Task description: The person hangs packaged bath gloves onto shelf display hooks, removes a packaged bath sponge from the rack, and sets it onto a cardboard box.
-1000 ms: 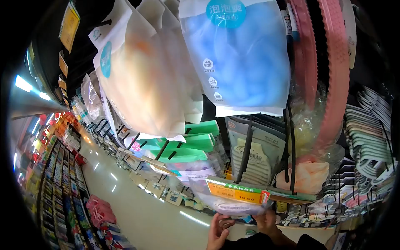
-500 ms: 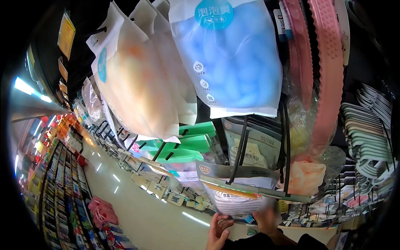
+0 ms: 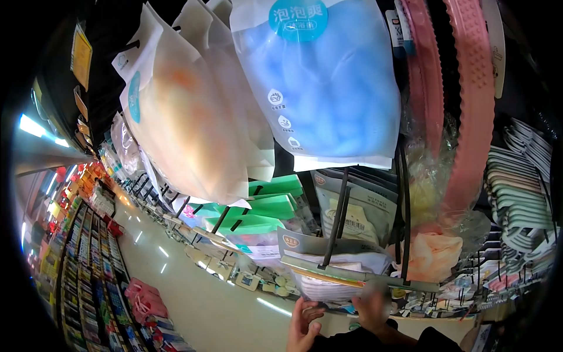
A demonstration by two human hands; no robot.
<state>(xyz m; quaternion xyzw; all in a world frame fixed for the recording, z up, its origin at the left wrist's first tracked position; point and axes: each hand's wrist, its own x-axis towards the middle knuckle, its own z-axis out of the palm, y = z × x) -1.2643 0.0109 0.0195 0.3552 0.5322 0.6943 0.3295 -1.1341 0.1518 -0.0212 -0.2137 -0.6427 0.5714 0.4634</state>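
Note:
A clear packet with a grey header (image 3: 293, 242) and white ribbed contents (image 3: 331, 288) hangs at the front of a black hook, behind a price-label strip (image 3: 325, 280). My left hand (image 3: 303, 325) is at the packet's lower left corner, fingers loosely bent and apart, thumb out; whether it touches the plastic is unclear. Near the lower right corner is my right hand (image 3: 369, 314), its fingertips hidden by a blurred patch, so its grip cannot be made out. More grey packets (image 3: 358, 205) hang behind on the same rack.
Above hang large bags with blue (image 3: 319, 88) and peach (image 3: 187, 129) contents. Green-topped packets (image 3: 264, 206) are to the left, pink textured straps (image 3: 469, 105) and hangers (image 3: 519, 199) to the right. An aisle floor (image 3: 193, 299) runs past stocked shelves (image 3: 82, 264).
The view has shifted slightly, and the hanging bags appear a little larger. The front packet's face looks more tilted. Both hands stay by its lower edge, slightly further left in view.

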